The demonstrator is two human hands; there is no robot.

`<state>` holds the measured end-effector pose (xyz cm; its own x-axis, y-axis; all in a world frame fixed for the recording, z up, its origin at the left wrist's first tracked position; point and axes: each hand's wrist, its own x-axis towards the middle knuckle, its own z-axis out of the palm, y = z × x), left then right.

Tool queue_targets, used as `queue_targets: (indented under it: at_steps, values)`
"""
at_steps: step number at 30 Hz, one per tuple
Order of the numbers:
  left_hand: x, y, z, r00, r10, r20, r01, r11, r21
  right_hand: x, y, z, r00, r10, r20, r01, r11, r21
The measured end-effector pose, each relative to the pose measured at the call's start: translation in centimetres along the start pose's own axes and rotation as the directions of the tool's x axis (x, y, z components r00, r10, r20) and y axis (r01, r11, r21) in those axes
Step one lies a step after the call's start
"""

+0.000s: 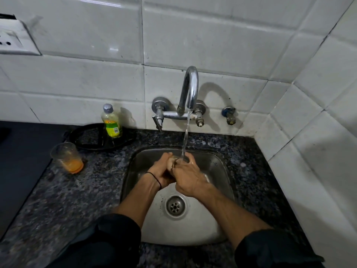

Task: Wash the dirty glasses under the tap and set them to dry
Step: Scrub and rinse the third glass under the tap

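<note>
- Nearest us, at the front edge of the sink, our dark sleeves were pushed up and our bare forearms reached in over the drain.
- Over the middle of the sink, there it was: the glass, mostly hidden, with only a clear rim showing between our hands.
- Our left hand, a black band at its wrist, was curled round the glass's left side. Our right hand was wrapped round the right side, fingers closed over it.
- The water stream dropped over the back half of the sink and landed right on the glass.
- How it would handle, as we judged it: light and stiff, but wet, slippery and quick to crack against the steel. Best to take it round the body with a full palm, never pinched at the rim.
- Left of the sink, on the speckled counter, the second glass stood upright with orange dregs in the bottom, its wash yet to come.
- Behind and left of the sink, a soap bottle stood on a round black stand.
- Straight behind the sink, the tap was running from the tiled wall. We could not make out any rack for drying.
</note>
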<state>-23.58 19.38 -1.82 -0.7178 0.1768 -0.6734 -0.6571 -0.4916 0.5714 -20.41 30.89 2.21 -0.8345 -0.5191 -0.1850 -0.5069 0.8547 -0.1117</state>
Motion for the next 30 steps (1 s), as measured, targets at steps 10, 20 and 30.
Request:
queue_targets:
  at_steps: [10, 20, 30]
  values:
    - [0.2, 0.3, -1.5, 0.999, 0.016, 0.033, -0.018, 0.997, 0.074, -0.7, -0.4, 0.4, 0.980, 0.201, -0.003, -0.184, 0.905, 0.383]
    - [-0.2, -1.2, -0.8, 0.996, -0.031, 0.088, 0.051, 0.972, -0.230, 0.3, -1.2, -2.1, 0.952, 0.270, 0.141, -0.299, 0.737, 0.606]
    - [-0.7, -0.7, -1.0, 0.983, 0.111, 0.148, -0.073, 0.968, -0.240, -0.6, -1.7, -1.1, 0.984, 0.178, 0.005, -0.173, 0.951, 0.255]
